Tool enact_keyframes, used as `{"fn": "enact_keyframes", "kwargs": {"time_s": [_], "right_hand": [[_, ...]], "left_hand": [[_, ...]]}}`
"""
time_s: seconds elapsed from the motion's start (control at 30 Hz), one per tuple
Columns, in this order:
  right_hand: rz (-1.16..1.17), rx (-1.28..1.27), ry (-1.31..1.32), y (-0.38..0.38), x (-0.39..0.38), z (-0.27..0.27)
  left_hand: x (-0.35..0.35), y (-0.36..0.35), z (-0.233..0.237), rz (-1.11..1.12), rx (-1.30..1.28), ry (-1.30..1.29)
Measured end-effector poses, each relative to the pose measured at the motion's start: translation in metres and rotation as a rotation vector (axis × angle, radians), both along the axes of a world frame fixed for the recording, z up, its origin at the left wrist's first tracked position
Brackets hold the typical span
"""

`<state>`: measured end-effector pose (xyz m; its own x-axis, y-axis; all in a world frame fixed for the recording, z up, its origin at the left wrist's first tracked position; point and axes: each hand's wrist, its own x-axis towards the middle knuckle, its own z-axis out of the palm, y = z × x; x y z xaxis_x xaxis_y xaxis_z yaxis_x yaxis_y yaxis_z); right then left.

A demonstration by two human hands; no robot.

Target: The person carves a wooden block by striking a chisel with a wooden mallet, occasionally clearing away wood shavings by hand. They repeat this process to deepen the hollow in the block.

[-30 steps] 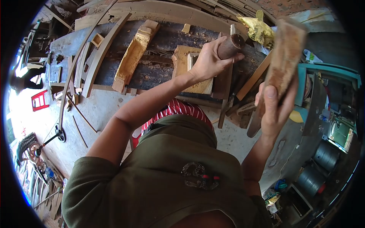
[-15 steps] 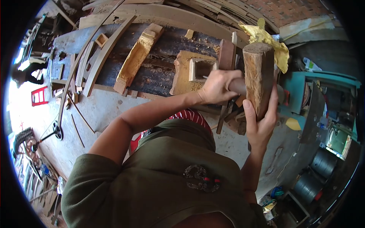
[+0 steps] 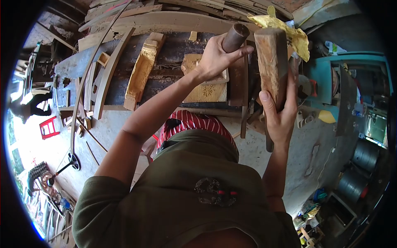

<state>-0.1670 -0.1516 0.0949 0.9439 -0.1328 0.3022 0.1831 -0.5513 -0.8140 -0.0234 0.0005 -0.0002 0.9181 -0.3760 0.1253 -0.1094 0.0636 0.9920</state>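
Note:
In my left hand (image 3: 216, 60) is a dark round tool handle (image 3: 235, 38), held with its end up. That hand is over a small wooden box (image 3: 224, 77), mostly hidden beneath it. The box rests on a light wooden board (image 3: 214, 94) strewn with shavings. Whether the tool's lower end touches the box cannot be seen. My right hand (image 3: 282, 113) grips a thick, rough wooden block (image 3: 269, 62) standing upright, fingers along one side and thumb on the other. The block is to the right of the tool handle, apart from it.
A hollowed yellowish wood piece (image 3: 142, 72) lies on the dark workbench (image 3: 171, 51). Curved planks (image 3: 113, 70) and a small square frame (image 3: 103, 59) are farther left. A yellow bag (image 3: 285, 31) is at the back right, near a teal machine (image 3: 324, 80). A red stool (image 3: 49, 128) stands left.
My left hand has moved up and left with the tool handle, whose end now points up. The wooden block in my right hand has shifted slightly up and left. The view has shifted a little.

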Motion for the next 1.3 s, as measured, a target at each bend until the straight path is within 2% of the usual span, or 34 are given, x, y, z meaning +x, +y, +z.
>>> {"fn": "enact_keyframes", "kwargs": {"time_s": [0.07,0.1,0.17,0.2,0.23,0.3,0.33,0.37,0.43,0.5,0.57,0.6,0.63,0.7,0.77,0.8,0.83,0.9,0.93,1.03,1.1,1.17,1.23,1.3], "right_hand": [[-0.019,0.108,0.047,-0.001,-0.002,0.007],[-0.035,0.067,-0.033,-0.003,0.000,0.012],[-0.035,0.232,-0.157,0.002,0.001,0.023],[-0.038,0.308,-0.189,0.010,0.004,0.028],[-0.071,0.151,-0.190,0.009,0.006,0.027],[0.038,-0.239,0.003,0.015,0.015,0.024],[0.012,-0.353,-0.038,0.016,0.017,0.020],[0.004,-0.355,-0.043,0.013,0.016,0.022],[0.044,-0.205,-0.181,0.008,0.015,0.026],[0.037,-0.031,-0.310,0.009,0.012,0.034],[0.037,-0.078,-0.297,0.013,0.012,0.027],[0.045,-0.282,-0.077,0.014,0.011,0.023],[0.023,-0.310,-0.094,0.012,0.011,0.021],[0.028,-0.250,-0.037,0.005,0.006,0.026],[-0.025,-0.155,-0.245,0.004,0.001,0.028],[-0.069,-0.010,-0.266,0.003,-0.004,0.026],[-0.070,0.015,-0.293,0.005,-0.003,0.024],[0.008,-0.187,-0.028,0.014,0.003,0.011],[0.016,-0.182,-0.050,0.008,0.004,0.008],[-0.047,-0.171,0.081,0.006,-0.002,0.013],[-0.055,-0.128,0.053,0.005,-0.004,-0.001],[-0.048,-0.076,0.022,0.008,-0.009,-0.013],[-0.044,-0.060,0.005,0.009,-0.011,-0.017],[-0.060,-0.055,0.025,0.009,-0.013,-0.015]], "left_hand": [[-0.007,-0.005,0.002,0.026,-0.028,-0.060],[-0.012,-0.003,0.004,0.018,-0.024,-0.060],[-0.023,0.000,0.019,-0.082,0.173,0.037],[-0.026,-0.005,0.010,0.000,0.077,-0.105],[-0.031,-0.009,0.001,-0.013,0.077,-0.109],[-0.037,-0.014,-0.014,0.045,-0.087,-0.317],[-0.037,-0.014,-0.014,0.009,-0.092,-0.195],[-0.037,-0.013,-0.013,0.002,-0.095,-0.201],[-0.038,-0.011,-0.011,0.035,0.020,-0.225],[-0.042,-0.015,-0.020,0.039,-0.010,-0.254],[-0.049,-0.015,-0.023,0.019,0.043,-0.305],[-0.051,-0.021,-0.034,0.038,-0.110,-0.331],[-0.052,-0.023,-0.028,0.045,-0.101,-0.319],[-0.052,-0.022,-0.025,0.028,-0.069,-0.301],[-0.052,-0.020,-0.023,0.007,0.003,-0.258],[-0.053,-0.017,-0.022,-0.017,0.073,-0.220],[-0.056,-0.016,-0.024,-0.019,0.080,-0.221],[-0.061,-0.018,-0.026,0.045,-0.101,-0.298],[-0.060,-0.013,-0.020,0.050,-0.015,-0.328],[-0.047,-0.010,-0.029,0.201,-0.115,-0.123],[-0.030,-0.003,-0.020,0.405,-0.201,-0.061],[-0.009,0.013,-0.022,0.442,-0.351,0.028],[0.006,0.029,-0.018,0.447,-0.318,0.062],[0.013,0.031,-0.011,0.462,-0.437,0.116]]}}
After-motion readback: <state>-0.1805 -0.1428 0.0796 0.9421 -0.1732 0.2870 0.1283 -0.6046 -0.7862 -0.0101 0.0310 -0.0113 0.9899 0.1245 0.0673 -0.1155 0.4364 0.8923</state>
